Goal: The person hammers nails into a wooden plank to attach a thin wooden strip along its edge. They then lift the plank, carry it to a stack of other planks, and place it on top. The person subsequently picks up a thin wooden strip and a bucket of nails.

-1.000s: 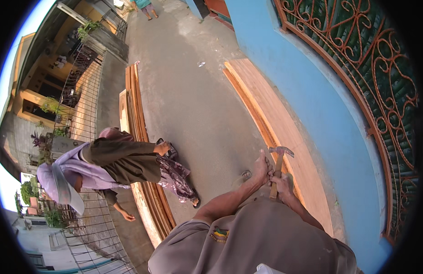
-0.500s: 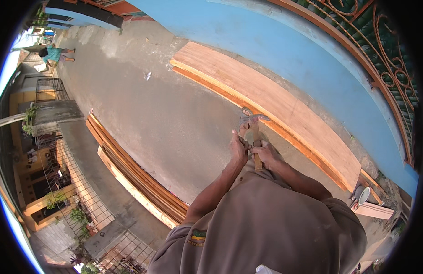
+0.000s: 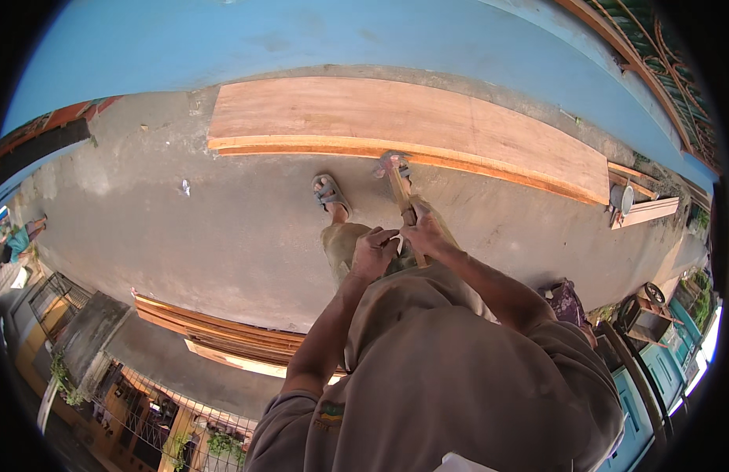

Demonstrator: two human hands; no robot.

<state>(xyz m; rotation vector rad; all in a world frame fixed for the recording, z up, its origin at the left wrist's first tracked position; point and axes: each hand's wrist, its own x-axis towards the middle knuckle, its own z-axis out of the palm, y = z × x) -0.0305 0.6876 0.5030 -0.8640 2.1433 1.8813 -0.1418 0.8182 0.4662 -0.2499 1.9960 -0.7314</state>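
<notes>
In my right hand [image 3: 427, 231] is a claw hammer [image 3: 398, 191], gripped by its wooden handle in front of my body. The hammer's metal head points away from me, close to the near edge of a long wooden panel [image 3: 412, 118] in the view. My left hand [image 3: 373, 252] is closed beside the right one, fingertips drawn together near the handle. Something small and pale shows at those fingertips, too small to name. My sandalled left foot [image 3: 329, 195] stands on the pavement just short of the panel; the hammer partly covers the other foot.
A blue wall [image 3: 301, 39] runs behind the panel. Stacked wooden planks [image 3: 215, 322] lie to my left, near a mesh fence [image 3: 144, 377]. A grey bucket [image 3: 622, 197] and short boards [image 3: 646, 212] are at the right. Far left, another person [image 3: 20, 242] is on the lane.
My view has swung, so the panel now runs almost straight across in front of me. Both feet now show. The hammer stays in my right hand, its head tilted further left.
</notes>
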